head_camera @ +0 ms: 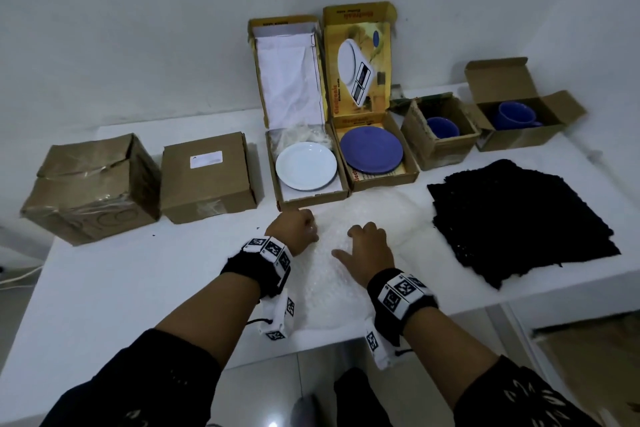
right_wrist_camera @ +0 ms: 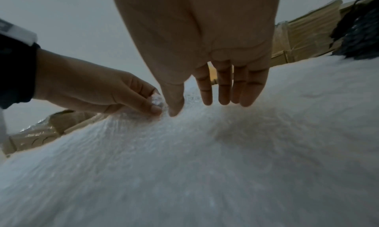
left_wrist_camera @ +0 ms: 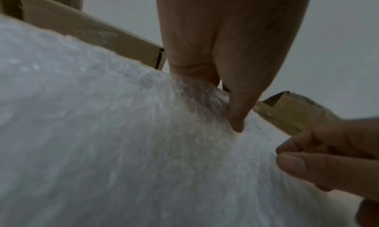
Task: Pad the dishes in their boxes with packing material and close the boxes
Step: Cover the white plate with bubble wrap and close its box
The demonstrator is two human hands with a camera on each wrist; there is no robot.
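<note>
Standing by the desk [head_camera: 104,288], head view: bubble wrap [head_camera: 349,218] lies flat at the front edge, w/ both hands on it. Left hand [head_camera: 294,229] is curled, pinching a bit of wrap; right hand [head_camera: 369,250] lies flat, fingers spread, holding nothing, just pressing down. Behind the wrap, a white plate [head_camera: 306,166] sits in its open box [head_camera: 313,198], a blue plate [head_camera: 371,149] in the next box. Two blue mugs [head_camera: 442,126] in small open boxes further right. Black cloth pile [head_camera: 519,218] to the right of the wrap; two shut boxes on the left.

Left wrist view: thumb and fingers [left_wrist_camera: 235,117] nip a puckered tuft of wrap; right fingertips show at the edge.

Right wrist view: right fingers [right_wrist_camera: 223,91] straight, tips on the sheet; left hand [right_wrist_camera: 102,92] pinches beside the thumb.

Prob. peeling one sheet off. Wrap looks light, floppy, a bit clingy, so grab by an edge or corner and hold the rest down. Plates & mugs are breakable: lay wrap on gently, no pressing on rims.
</note>
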